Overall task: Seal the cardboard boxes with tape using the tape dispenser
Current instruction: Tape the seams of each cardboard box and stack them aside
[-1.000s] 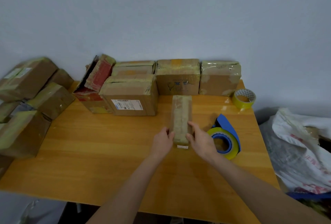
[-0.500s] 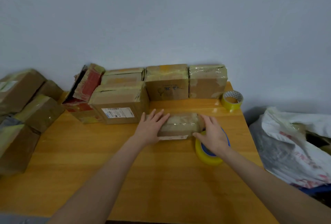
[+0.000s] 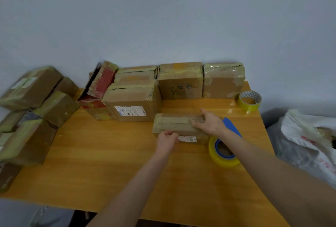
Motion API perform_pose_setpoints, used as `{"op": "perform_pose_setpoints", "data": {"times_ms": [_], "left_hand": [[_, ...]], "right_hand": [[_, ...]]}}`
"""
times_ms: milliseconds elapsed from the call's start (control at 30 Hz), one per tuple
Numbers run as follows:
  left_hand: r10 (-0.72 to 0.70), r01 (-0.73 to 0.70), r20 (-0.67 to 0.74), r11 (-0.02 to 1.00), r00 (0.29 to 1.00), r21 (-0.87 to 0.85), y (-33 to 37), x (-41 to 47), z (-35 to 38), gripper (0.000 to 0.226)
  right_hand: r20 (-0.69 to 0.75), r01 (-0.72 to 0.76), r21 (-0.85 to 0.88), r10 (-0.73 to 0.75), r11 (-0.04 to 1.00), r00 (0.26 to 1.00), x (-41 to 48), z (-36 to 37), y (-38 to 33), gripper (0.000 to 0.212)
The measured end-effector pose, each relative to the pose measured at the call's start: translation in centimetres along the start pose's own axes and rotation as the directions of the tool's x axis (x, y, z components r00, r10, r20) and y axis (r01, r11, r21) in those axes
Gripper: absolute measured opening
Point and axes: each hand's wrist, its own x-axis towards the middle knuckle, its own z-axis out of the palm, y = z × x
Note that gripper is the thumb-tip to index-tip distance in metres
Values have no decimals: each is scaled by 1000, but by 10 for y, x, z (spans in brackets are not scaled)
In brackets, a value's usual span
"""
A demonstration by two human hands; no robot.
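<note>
Long flat box [image 3: 174, 124] lies crosswise on the wooden table [image 3: 109, 163], long side toward the person, top face covered in yellowish tape. Left hand [image 3: 166, 140] is at the box's near long edge, left of middle, fingers curled onto that edge in a grip; fingertips are hidden, so the exact pinch is unclear. Right hand [image 3: 211, 122] rests on top of the box's right end, fingers fairly straight and lying flat on the taped face, thumb out toward the far edge, holding nothing. White label [image 3: 188, 138] is on the box's near side, just right of the left hand and below the right hand. Tape dispenser [image 3: 222, 151], a yellow roll on a blue core, sits on the table just right of the left hand and under the right forearm, close to the box's right end; its blue plate [image 3: 231, 127] sticks out beyond the right wrist. No hand touches it. Spare tape roll [image 3: 250, 100] stands farther off, beyond the right hand near the table's far right corner. Row of taped boxes [image 3: 180, 81] stands against the wall beyond both hands; the nearest, with a printed label [image 3: 131, 111], sits just beyond the left hand. Pile of taped boxes [image 3: 36, 110] is well to the left of the left hand. White bag [image 3: 309, 136] lies off the table, right of the right arm.
</note>
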Motion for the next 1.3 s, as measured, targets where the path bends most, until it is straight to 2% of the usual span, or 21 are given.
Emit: {"op": "perform_pose_setpoints", "data": {"times_ms": [67, 167, 300, 367, 467, 567, 633, 700, 733, 767, 800, 833, 1000, 1133, 1167, 1233, 1267, 1300], "left_hand": [[6, -8, -43, 998, 999, -61, 2, -3, 4, 38], [92, -90, -20, 993, 996, 77, 2, -9, 9, 48], [244, -261, 93, 904, 965, 338, -5, -11, 10, 65], [324, -358, 154, 811, 933, 463, -11, -9, 12, 65], [335, -395, 214, 696, 917, 600, -21, -12, 15, 63], [402, -504, 312, 591, 861, 630, -27, -18, 11, 68], [402, -586, 431, 468, 808, 661, -31, -21, 7, 75], [377, -618, 504, 308, 777, 723, -36, -22, 6, 77], [383, -617, 506, 272, 773, 738, -39, -21, 6, 77], [400, -614, 495, 265, 771, 743, -40, -21, 6, 76], [417, -610, 480, 275, 772, 743, -40, -19, 5, 76], [429, -606, 467, 286, 773, 742, -40, -17, 4, 76], [410, -591, 459, 300, 788, 749, -38, -10, 2, 76], [394, -575, 461, 249, 795, 779, -39, -9, 0, 75], [388, -573, 465, 236, 796, 785, -40, -9, 0, 75], [378, -570, 466, 232, 800, 788, -39, -10, -1, 75], [376, -568, 464, 240, 802, 787, -39, -11, -1, 74], [374, -567, 462, 249, 804, 786, -38, -12, -1, 74]], "right_hand": [[28, 3, -135, 1, 991, 1000, -9, 4, -4, 78], [127, 11, -242, 20, 970, 992, -30, 21, -6, 59], [-47, -56, -247, 46, 967, 998, -57, 37, -4, 54], [-76, -56, -216, 40, 975, 996, -65, 38, 1, 52], [-33, -65, -191, 60, 980, 998, -70, 33, 19, 51], [-218, -159, -114, 132, 981, 967, -73, 10, 49, 57], [-269, -276, -90, 243, 957, 932, -73, -7, 73, 70], [-159, -409, -74, 394, 910, 905, -66, -13, 96, 81], [-62, -446, -32, 443, 895, 894, -64, -13, 102, 76], [23, -469, 32, 468, 883, 883, -61, -11, 108, 63], [66, -484, 89, 480, 870, 875, -59, -10, 112, 50], [75, -488, 131, 482, 863, 873, -58, -10, 114, 44], [98, -499, 175, 489, 849, 867, -50, -16, 107, 36], [11, -449, 169, 454, 877, 891, -47, -23, 93, 32], [7, -428, 157, 432, 890, 902, -49, -27, 88, 33], [44, -393, 121, 391, 911, 919, -51, -29, 85, 68], [58, -370, 117, 365, 922, 929, -52, -30, 84, 73], [63, -347, 137, 341, 928, 938, -55, -29, 81, 66]]}}
